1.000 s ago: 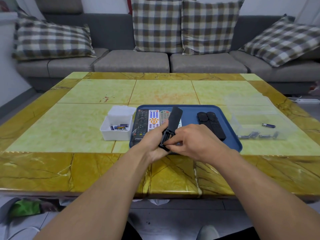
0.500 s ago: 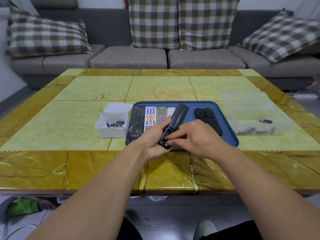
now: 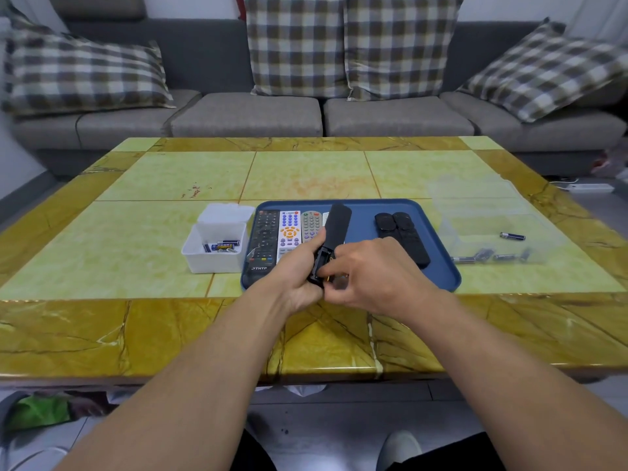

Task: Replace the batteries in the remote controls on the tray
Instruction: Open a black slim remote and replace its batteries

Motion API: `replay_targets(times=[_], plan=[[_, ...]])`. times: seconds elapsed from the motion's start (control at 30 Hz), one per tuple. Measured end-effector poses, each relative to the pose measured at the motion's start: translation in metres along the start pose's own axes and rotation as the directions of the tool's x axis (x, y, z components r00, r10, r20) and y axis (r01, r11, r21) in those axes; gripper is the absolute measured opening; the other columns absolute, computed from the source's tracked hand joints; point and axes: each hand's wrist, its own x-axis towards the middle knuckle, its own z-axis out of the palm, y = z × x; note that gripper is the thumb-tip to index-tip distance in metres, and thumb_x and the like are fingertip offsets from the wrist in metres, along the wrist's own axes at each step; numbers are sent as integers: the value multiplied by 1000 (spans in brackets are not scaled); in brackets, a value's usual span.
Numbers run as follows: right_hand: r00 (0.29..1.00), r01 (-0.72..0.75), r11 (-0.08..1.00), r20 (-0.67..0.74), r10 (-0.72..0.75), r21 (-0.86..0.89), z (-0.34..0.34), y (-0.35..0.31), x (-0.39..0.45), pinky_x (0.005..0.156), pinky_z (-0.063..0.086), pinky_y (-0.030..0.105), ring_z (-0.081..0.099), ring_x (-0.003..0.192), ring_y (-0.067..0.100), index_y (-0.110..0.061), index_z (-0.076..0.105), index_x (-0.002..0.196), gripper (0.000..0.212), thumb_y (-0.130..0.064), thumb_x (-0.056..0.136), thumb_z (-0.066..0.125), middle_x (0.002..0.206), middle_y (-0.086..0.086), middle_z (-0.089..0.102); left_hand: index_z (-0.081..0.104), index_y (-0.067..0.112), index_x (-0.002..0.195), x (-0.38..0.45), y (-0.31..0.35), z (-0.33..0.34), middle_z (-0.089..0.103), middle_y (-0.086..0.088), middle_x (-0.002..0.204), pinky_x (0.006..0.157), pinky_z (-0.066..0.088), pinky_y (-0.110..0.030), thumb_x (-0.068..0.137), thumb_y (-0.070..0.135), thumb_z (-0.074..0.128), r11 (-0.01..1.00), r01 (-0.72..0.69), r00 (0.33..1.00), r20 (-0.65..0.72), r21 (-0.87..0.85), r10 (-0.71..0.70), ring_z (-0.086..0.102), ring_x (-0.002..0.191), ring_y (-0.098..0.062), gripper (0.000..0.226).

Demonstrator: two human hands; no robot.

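Note:
My left hand [image 3: 299, 270] grips a black remote [image 3: 334, 232] held tilted above the near part of the blue tray [image 3: 441, 266], back side up, its battery bay open at the near end. My right hand [image 3: 377, 277] pinches at that open bay; what its fingertips hold is hidden. On the tray lie a black remote [image 3: 265, 239], a white remote with blue buttons [image 3: 289, 229], a grey remote [image 3: 311, 224] and two black remotes [image 3: 404, 232] at the right.
A white box [image 3: 210, 256] with several batteries stands left of the tray. A clear box [image 3: 492, 229] with several batteries sits at the right. The tiled table [image 3: 136, 232] has a grey sofa with checked cushions [image 3: 295, 45] behind it.
The held remote has tilted a little more upright. My right-hand fingers have shifted at the open battery bay. The view has dipped slightly.

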Motion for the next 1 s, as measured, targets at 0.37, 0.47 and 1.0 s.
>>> replay_targets(times=[0.37,0.47,1.0], plan=[[978,-147,964,-111,175,223,16,10,-6,59,54,30,64,68,5,-39,77,103,24,-42,83,63,75,-16,71,63,6,113,-6,6,0,67,-12,88,68,62,-34,103,42,49,1000,14,999,47,-7,-13,68,78,-24,40],[899,-338,852,-131,418,399,14,10,-5,70,55,29,64,74,0,-38,76,107,24,-42,83,74,80,-19,72,63,2,123,-8,9,0,72,-15,96,61,60,-31,103,45,46,999,-34,998,52,-13,34,74,79,-26,50],[495,-457,-114,358,792,882,16,-12,11,60,37,18,62,69,3,-20,78,85,11,-31,83,79,91,3,77,59,10,135,-5,5,13,67,-5,132,102,52,-41,104,50,37,967,-244,968,77,74,239,61,125,-18,55]])
